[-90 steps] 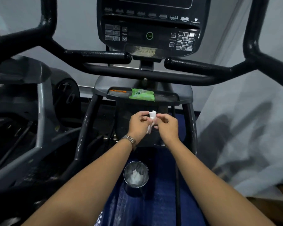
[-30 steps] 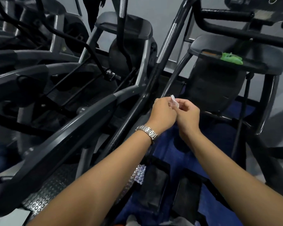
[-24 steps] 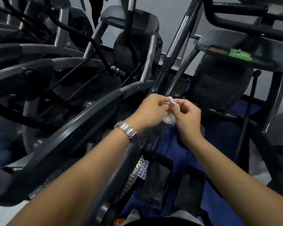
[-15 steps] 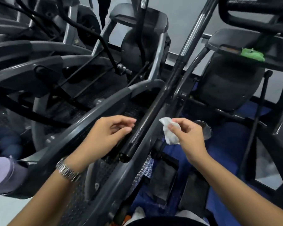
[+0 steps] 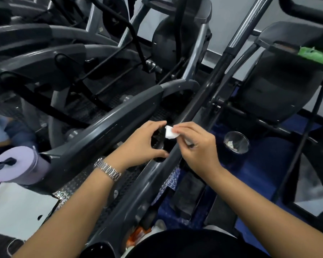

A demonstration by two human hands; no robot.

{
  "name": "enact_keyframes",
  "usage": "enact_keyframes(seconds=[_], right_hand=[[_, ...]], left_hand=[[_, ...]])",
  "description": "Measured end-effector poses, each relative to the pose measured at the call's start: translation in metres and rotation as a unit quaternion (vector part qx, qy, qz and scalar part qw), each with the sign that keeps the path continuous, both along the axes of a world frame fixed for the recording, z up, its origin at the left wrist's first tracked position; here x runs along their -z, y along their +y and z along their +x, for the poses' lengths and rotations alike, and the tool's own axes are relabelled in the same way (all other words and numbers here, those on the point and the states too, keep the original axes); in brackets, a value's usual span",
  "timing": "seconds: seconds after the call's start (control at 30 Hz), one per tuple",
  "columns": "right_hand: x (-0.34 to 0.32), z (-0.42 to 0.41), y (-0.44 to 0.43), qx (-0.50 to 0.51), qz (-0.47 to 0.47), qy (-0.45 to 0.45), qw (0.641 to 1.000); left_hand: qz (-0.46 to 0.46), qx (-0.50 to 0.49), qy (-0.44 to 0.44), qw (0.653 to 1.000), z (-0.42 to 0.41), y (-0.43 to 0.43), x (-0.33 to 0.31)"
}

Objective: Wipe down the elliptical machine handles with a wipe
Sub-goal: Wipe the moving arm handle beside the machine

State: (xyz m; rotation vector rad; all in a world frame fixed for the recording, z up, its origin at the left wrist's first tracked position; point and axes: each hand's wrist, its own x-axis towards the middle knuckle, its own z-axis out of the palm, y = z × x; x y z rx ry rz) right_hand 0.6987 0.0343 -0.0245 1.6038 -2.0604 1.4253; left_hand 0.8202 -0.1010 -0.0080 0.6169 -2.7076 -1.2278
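Seemingly no wiping is done yet: the right hand (image 5: 196,146) pinches the wipe (image 5: 171,134) at its 10 o'clock, just beside the handle (image 5: 209,81), whose end the left hand (image 5: 142,144) curls around.

On my feed, a pale grey painted wall (image 5: 226,25) runs across twelve to one o'clock under flat, even light. Dark grey neighbouring exercise machines (image 5: 101,58) crowd nine to eleven. I see a dark blue floor mat (image 5: 268,164) at three to four, studded metal tread plate (image 5: 67,190) at seven, and a white floor patch (image 5: 17,216) at eight.
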Motion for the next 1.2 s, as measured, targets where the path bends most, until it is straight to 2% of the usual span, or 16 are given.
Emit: enact_keyframes(seconds=[0.17,0.4,0.53,0.7,0.9,1.07,1.2], right_hand=[[0.027,0.016,-0.001,-0.054,0.048,0.094,0.993],[0.033,0.011,0.011,-0.073,0.068,0.119,0.988],[0.029,0.002,-0.003,-0.033,0.091,0.094,0.991],[0.032,0.018,0.004,-0.095,0.110,0.090,0.985],[0.027,0.003,-0.008,-0.039,0.109,0.054,0.992],[0.033,0.017,0.011,-0.079,0.100,0.070,0.989],[0.029,0.000,0.000,-0.012,0.111,0.045,0.993]], left_hand=[[-0.033,0.009,-0.010,0.999,-0.003,-0.004,0.004],[-0.052,0.014,0.018,0.998,0.005,-0.004,0.012],[-0.054,0.011,0.013,0.998,0.003,-0.007,0.013],[-0.037,0.018,0.017,0.999,0.003,-0.007,0.010],[-0.047,0.028,0.011,0.998,0.001,-0.007,0.010],[-0.045,0.047,0.010,0.998,-0.002,-0.005,0.010],[-0.045,0.048,0.010,0.998,-0.002,-0.007,0.014]])
